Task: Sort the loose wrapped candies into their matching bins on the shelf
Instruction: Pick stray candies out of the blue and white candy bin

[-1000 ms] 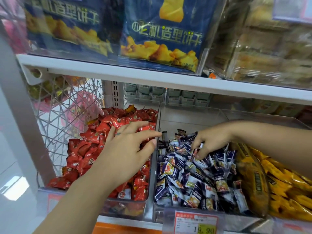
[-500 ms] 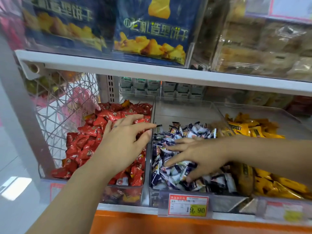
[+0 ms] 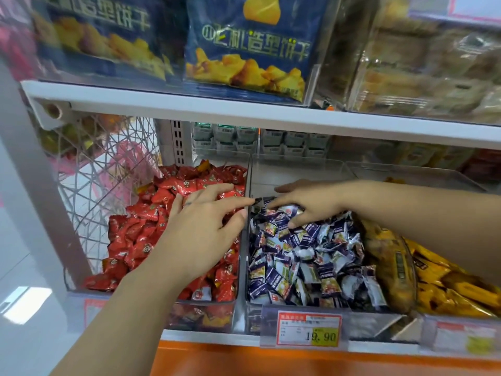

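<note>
Three clear bins sit side by side on the lower shelf. The left bin point(image 3: 151, 305) holds red wrapped candies point(image 3: 130, 234), the middle bin point(image 3: 245, 267) blue and white candies point(image 3: 306, 267), the right bin point(image 3: 406, 267) yellow packets point(image 3: 447, 283). My left hand point(image 3: 200, 229) lies spread over the red pile, its fingertips reaching the divider between the bins. My right hand point(image 3: 306, 204) rests on the far end of the blue and white pile, fingers spread flat and pointing left. No candy shows between the fingers of either hand.
A white shelf board point(image 3: 244, 109) hangs close above the bins, carrying blue snack bags point(image 3: 249, 47). A price tag reading 19.90 point(image 3: 309, 328) is clipped to the front rail. A white wire lattice point(image 3: 95, 185) closes the left side.
My right hand moved from the front of the blue and white pile toward its back left corner. My left hand stayed over the red candies.
</note>
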### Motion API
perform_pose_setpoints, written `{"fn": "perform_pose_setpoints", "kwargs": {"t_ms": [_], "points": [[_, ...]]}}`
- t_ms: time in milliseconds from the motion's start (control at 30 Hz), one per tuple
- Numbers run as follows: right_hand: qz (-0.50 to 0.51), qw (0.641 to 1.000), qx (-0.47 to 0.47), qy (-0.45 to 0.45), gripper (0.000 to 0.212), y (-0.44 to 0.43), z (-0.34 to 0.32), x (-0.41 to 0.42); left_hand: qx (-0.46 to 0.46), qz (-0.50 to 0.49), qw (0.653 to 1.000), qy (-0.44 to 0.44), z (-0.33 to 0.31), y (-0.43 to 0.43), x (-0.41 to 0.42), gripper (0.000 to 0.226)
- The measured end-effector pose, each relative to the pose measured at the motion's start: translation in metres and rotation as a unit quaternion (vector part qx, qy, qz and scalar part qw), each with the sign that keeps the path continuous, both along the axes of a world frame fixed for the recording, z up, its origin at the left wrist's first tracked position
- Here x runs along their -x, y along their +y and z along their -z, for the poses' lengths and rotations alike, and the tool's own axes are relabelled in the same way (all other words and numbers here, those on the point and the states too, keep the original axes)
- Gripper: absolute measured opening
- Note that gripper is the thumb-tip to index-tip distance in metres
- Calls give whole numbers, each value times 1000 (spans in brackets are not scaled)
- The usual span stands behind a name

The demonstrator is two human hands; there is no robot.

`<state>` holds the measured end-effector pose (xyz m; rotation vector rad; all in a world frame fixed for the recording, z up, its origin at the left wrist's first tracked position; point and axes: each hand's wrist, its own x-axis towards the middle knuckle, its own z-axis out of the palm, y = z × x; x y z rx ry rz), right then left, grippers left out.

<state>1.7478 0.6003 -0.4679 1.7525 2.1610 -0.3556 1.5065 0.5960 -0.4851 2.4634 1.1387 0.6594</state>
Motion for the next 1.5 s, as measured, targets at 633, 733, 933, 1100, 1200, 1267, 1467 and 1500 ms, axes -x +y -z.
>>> {"fn": "perform_pose_setpoints", "kwargs": {"t_ms": [633, 733, 933, 1100, 1200, 1267, 1467, 1500], "points": [[67, 997, 10, 23, 70, -49, 34, 43, -16, -24, 999, 17, 2, -7, -1, 38], [73, 997, -32, 8, 65, -30, 29, 36, -9, -26, 999, 21, 3, -5, 1, 40], [166, 980, -96, 47, 63, -26, -5, 13, -22, -35, 999, 10, 5, 0, 8, 41], [259, 964, -4, 54, 69, -50, 20, 12, -54, -31, 997, -34, 4, -10, 5, 38], [231, 959, -67, 149, 59, -63, 23, 26, -69, -5, 997, -41, 5, -22, 0, 36], [221, 960, -137, 107, 56, -75, 16, 30, -70, 11, 997, -32, 8, -29, 0, 36], [268, 859, -433, 49, 41, -125, -1, -1, -85, -2, 996, -19, 6, -36, -13, 33], [296, 846, -433, 95, 41, -130, -1, -9, -91, -9, 996, -18, 5, -37, -17, 32]]}}
